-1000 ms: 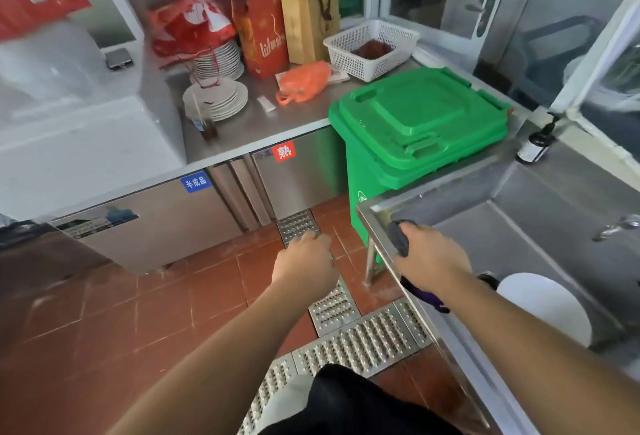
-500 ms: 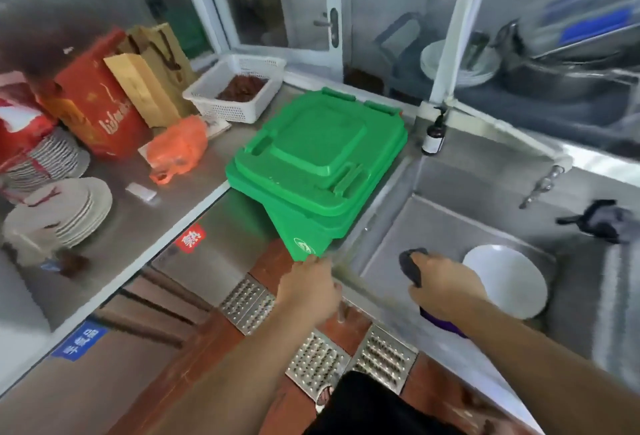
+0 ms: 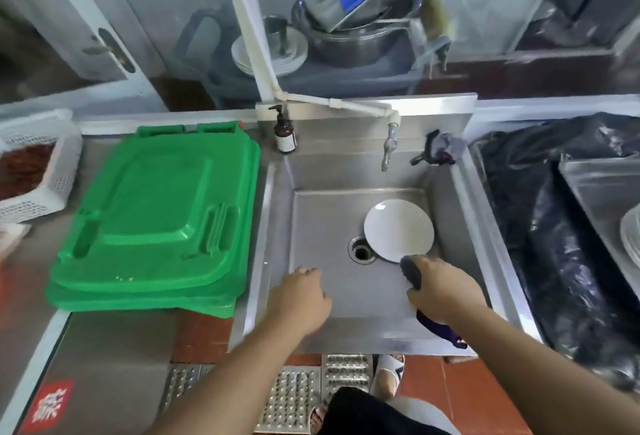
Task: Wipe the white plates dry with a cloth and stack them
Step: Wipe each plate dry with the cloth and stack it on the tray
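One white plate [image 3: 398,229] lies flat in the steel sink [image 3: 332,296], beside the drain [image 3: 362,251]. My right hand [image 3: 446,291] hovers just in front of the plate's near edge, closed around a dark purple cloth [image 3: 412,272] whose tail hangs below the wrist. My left hand [image 3: 299,299] is over the sink's front left part, fingers loosely curled and holding nothing. More white plates [image 3: 632,237] show at the far right edge.
A green bin lid [image 3: 156,220] sits left of the sink. A brown pump bottle [image 3: 284,135], a tap [image 3: 389,145] and a rag [image 3: 440,150] stand along the sink's back. Black plastic bags [image 3: 554,226] and a steel tray [image 3: 602,185] lie right. A white basket [image 3: 31,171] is far left.
My view has swung right from the counter with stacked plates to the sink. Both hands moved over the basin; the right hand with the cloth came close to the plate.
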A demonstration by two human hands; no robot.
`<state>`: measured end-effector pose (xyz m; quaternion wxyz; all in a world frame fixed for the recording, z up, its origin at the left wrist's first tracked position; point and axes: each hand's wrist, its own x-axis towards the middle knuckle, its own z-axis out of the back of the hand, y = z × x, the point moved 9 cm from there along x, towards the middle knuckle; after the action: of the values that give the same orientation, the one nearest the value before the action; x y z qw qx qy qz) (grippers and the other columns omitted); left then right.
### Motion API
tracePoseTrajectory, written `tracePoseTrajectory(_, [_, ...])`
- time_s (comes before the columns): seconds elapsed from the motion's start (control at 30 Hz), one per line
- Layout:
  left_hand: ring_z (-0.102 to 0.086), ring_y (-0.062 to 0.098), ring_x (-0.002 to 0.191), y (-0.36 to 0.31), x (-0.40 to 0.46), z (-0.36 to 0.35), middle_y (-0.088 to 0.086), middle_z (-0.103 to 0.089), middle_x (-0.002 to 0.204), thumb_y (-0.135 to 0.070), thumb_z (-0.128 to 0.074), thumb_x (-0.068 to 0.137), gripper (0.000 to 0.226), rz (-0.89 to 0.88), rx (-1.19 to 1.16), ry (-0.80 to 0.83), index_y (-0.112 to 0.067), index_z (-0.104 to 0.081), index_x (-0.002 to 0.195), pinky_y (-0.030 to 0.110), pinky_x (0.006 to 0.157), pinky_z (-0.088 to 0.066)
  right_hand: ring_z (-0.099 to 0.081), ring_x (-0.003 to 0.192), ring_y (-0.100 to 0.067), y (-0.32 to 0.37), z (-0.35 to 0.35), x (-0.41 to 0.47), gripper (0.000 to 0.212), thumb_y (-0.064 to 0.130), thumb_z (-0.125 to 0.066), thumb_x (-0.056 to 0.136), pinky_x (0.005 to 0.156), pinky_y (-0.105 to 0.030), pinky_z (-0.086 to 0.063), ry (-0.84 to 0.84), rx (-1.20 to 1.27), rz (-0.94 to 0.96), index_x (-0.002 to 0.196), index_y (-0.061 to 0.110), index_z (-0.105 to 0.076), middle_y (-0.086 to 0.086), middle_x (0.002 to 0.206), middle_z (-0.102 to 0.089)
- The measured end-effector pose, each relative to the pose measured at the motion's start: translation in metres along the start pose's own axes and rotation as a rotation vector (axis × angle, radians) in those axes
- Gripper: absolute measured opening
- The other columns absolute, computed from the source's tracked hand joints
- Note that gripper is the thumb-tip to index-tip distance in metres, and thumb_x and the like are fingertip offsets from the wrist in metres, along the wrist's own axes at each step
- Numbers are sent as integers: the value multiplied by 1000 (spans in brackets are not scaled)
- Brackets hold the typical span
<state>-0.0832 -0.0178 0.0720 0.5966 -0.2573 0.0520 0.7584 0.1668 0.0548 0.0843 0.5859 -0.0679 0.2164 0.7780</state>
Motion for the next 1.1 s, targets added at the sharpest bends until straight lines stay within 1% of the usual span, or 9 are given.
tracePoseTrajectory(0.07, [-62,29,119,-14,19,-1,4,-62,139,-34,-49,97,43,-11,16,14,-20,-59,137,43,96,-55,-52,70,-21,-18,4,10,20,26,-57,82,50,-29,-32,-1,15,-37,88,35,-40,11,90,-48])
tracePoseTrajectory(0.27, [-59,31,126,-54,68,-11,3,-60,140,-36,-50,97,42,16,43,74,-23,-60,136,42,101,-52,-50,65,-15,-59,12,43,20,23,-57,83,52,-30,-41,29,72,-75,88,35,-41,12,83,-44])
tracePoseTrajectory(0.43, [-61,31,125,-79,102,-28,4,-61,139,-36,-52,97,39,73,0,121,-24,-62,132,40,99,-52,-58,78,-22,-87,9,76,19,24,-57,87,62,-36,-53,80,73,-80,95,37,-46,11,94,-47])
tracePoseTrajectory(0.53, [-60,31,127,-89,123,-45,4,-61,141,-35,-52,97,40,82,-2,172,-24,-62,134,40,100,-51,-59,79,-24,-97,2,98,20,21,-58,88,69,-42,-60,117,83,-69,90,35,-44,9,97,-50])
tracePoseTrajectory(0.63, [-58,33,130,-95,143,-61,5,-58,145,-34,-53,98,44,69,20,228,-23,-60,140,41,103,-50,-59,78,-26,-105,-13,118,20,20,-59,88,66,-39,-57,148,83,-81,89,33,-44,6,99,-51])
tracePoseTrajectory(0.83, [-58,33,130,-85,197,-99,7,-58,145,-35,-52,100,43,69,12,316,-22,-59,141,41,104,-50,-51,74,-24,-125,-68,148,18,24,-57,90,55,-29,-34,209,70,-177,93,35,-43,3,94,-47])
tracePoseTrajectory(0.9, [-61,32,123,-77,218,-119,6,-63,138,-34,-51,100,36,71,-37,346,-22,-62,133,37,96,-51,-50,77,-25,-135,-89,158,17,25,-55,89,58,-31,-37,205,75,-237,102,34,-49,4,93,-46])
tracePoseTrajectory(0.97, [-63,30,117,-70,237,-140,5,-67,133,-34,-50,100,33,79,-89,372,-21,-63,127,33,88,-49,-57,83,-28,-144,-113,168,23,30,-57,89,64,-34,-43,213,89,-282,112,31,-53,0,100,-56])
tracePoseTrajectory(1.1, [-60,29,131,-57,275,-185,6,-63,147,-34,-49,103,45,95,-163,433,-18,-59,144,35,102,-48,-61,96,-30,-160,-168,180,38,40,-59,92,70,-36,-44,262,88,-350,127,26,-54,-4,116,-62])
